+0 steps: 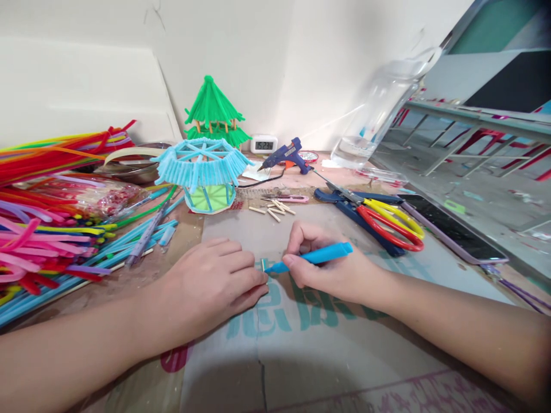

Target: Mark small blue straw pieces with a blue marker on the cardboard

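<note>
My right hand point(331, 267) is closed around a blue marker pen point(316, 257), its tip pointing left at a small short stick point(263, 265). My left hand point(215, 284) lies knuckles up on the cardboard sheet point(310, 344), its fingertips pinching that small stick against the surface. The two hands almost touch at the stick. Several more short wooden sticks point(275, 209) lie just beyond the hands.
Piles of coloured pipe cleaners point(47, 223) fill the left side. A light-blue pavilion model point(201, 172) and a green one point(214, 115) stand behind. A blue glue gun point(286, 156), scissors point(387, 221), a phone point(451, 229), a clear bottle point(379, 115) and a small digital clock point(264, 144) sit at the back and right.
</note>
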Available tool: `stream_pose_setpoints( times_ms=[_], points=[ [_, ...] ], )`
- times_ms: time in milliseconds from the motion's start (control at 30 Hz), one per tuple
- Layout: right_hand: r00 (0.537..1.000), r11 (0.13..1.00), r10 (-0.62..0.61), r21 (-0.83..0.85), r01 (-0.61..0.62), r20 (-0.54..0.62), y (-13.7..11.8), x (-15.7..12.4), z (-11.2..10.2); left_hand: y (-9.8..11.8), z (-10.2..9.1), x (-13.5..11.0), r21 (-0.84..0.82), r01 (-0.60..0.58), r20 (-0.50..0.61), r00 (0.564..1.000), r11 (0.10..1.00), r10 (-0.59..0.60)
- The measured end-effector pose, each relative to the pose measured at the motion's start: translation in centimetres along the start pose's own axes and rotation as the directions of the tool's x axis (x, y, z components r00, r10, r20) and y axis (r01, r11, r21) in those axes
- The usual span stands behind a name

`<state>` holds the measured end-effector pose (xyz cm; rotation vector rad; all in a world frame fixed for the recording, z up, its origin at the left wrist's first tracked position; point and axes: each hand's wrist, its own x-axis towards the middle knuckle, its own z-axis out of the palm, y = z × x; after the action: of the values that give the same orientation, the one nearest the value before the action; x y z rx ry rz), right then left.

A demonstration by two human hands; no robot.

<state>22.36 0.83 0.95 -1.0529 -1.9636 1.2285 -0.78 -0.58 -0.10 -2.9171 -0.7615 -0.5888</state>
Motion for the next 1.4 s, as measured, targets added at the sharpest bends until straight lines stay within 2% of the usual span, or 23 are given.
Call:
stream_pose_setpoints(
  times_ms=[200, 367, 500, 633, 767, 900, 1100, 1400],
  points=[
    [1.0, 1.0, 0.001, 0.004, -0.002, 0.013, -0.1, -0.1, 0.0, -0.1, -0.1, 0.6, -0.092, 0.249, 0.065, 0.968, 0.964, -0.244],
    [1.0, 1.0, -0.004, 0.024, 0.004, 0.014, -0.1, -0.1, 0.1, -0.3, 0.0, 0.6, -0.134, 0.303, 0.114, 0.951, 0.944, -0.289],
    [0.999, 0.999, 0.003, 0.052, 0.0, -0.04, -0.1, 0.0, 0.2, -0.3, 0.1, 0.5, -0.173, 0.343, 0.124, 0.937, 0.923, -0.325],
    [0.999, 0.999, 0.01, 0.054, -0.008, -0.041, -0.1, 0.0, 0.2, -0.4, 0.2, 0.6, -0.181, 0.36, 0.137, 0.931, 0.915, -0.339],
    [0.998, 0.995, 0.056, 0.079, -0.057, 0.023, -0.1, -0.1, 0.1, -0.4, 0.2, 0.6, -0.181, 0.36, 0.137, 0.931, 0.915, -0.338],
    [0.996, 0.997, 0.046, 0.057, -0.05, 0.071, -0.1, -0.3, -0.1, -0.3, 0.1, 0.6, -0.187, 0.341, 0.127, 0.938, 0.921, -0.322],
    [0.997, 0.998, 0.025, 0.049, -0.029, 0.076, -0.1, -0.3, -0.1, -0.9, 0.1, 0.8, -0.257, 0.312, 0.109, 0.95, 0.915, -0.293],
    [0.996, 0.998, 0.02, 0.055, -0.025, 0.082, -0.3, -0.3, -0.1, -1.5, 0.7, 1.4, -0.368, 0.346, 0.08, 0.937, 0.863, -0.341]
  ],
)
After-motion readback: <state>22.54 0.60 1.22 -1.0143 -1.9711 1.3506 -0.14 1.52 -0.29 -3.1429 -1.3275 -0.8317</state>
